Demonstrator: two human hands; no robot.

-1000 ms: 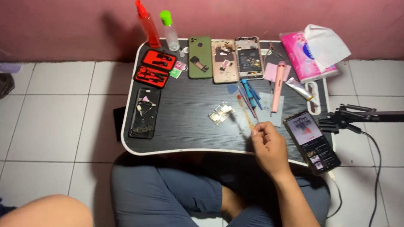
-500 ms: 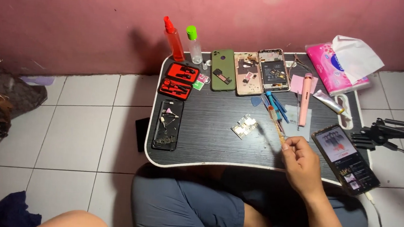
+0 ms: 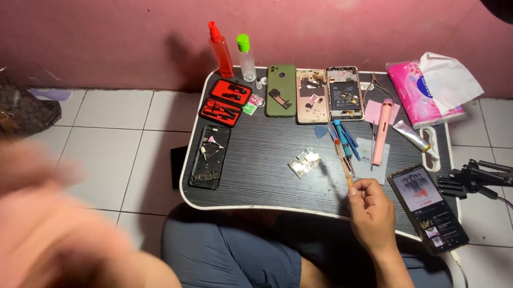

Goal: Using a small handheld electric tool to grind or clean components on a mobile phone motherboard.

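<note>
Right hand (image 3: pixel 374 215) clenched on a thin tool (image 3: pixel 346 169) at the table's (image 3: pixel 266 181) front edge, as before, beside the lit phone (image 3: pixel 427 206). Left hand (image 3: pixel 26 205), unseen earlier, now blurred at lower left; grip state indeterminable. Small circuit board (image 3: pixel 305 162) unmoved, mid-table.

A red spray bottle (image 3: pixel 222 50) is standing beside a clear bottle (image 3: pixel 247 58); a tissue pack (image 3: pixel 422 93) is lying at the table corner.

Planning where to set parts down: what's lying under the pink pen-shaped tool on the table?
The pink pen-shaped tool lies across a pink paper square at its top and a grey mat at its lower end. Whatever lies directly beneath its body is covered.
</note>
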